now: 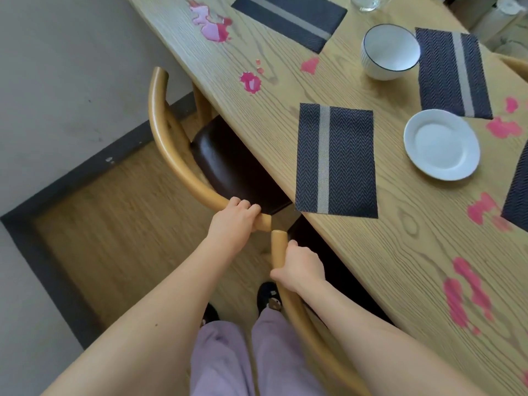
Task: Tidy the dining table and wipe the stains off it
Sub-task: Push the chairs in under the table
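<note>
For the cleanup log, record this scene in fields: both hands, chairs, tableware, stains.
left grip: curled round the arm end of the far chair
right grip: curled round the arm end of the near chair
table: wooden, with striped placemats
dishes: white bowl, white plate, glass at the top edge
pink stains: several patches, not yet wiped

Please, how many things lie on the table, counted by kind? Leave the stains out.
Placemats: 4 (the last cut off at the right edge)
Bowls: 1
Plates: 1
Glasses: 1 (cut off at the top edge)
Total: 7
</note>
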